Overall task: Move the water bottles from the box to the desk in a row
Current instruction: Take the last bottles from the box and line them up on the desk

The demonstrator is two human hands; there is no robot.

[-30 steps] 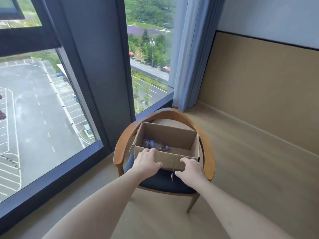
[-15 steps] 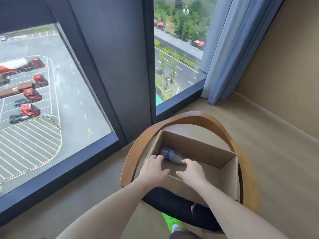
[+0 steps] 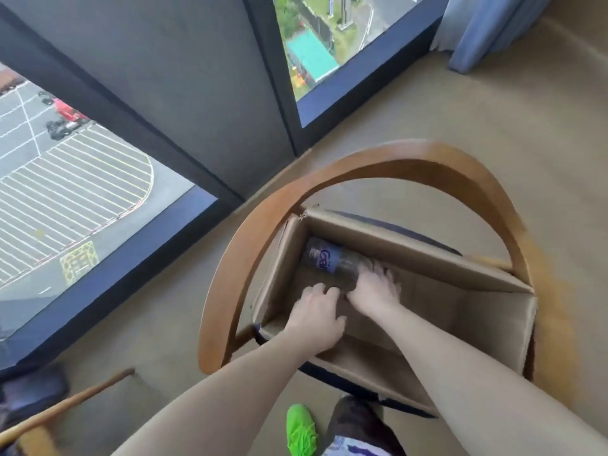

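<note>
Views: one only, worn on the head; nothing is shared with a second view.
Position: above the cardboard box (image 3: 411,255) on the wooden chair (image 3: 394,166), close over it.
Direction: steeply down and forward, toward the window (image 3: 65,179) at far left.
Near edge: both forearms enter from the bottom; a green shoe (image 3: 301,429) shows below.
Image: wide-angle, edges blurred.

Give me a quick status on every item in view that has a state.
cardboard box: open-topped, on the chair seat.
water bottle: lying on its side in the box's far-left corner.
right hand: inside the box, on the bottle; grip unclear.
left hand: inside the box, short of the bottle, empty.
chair: upright, holding the box.
</note>
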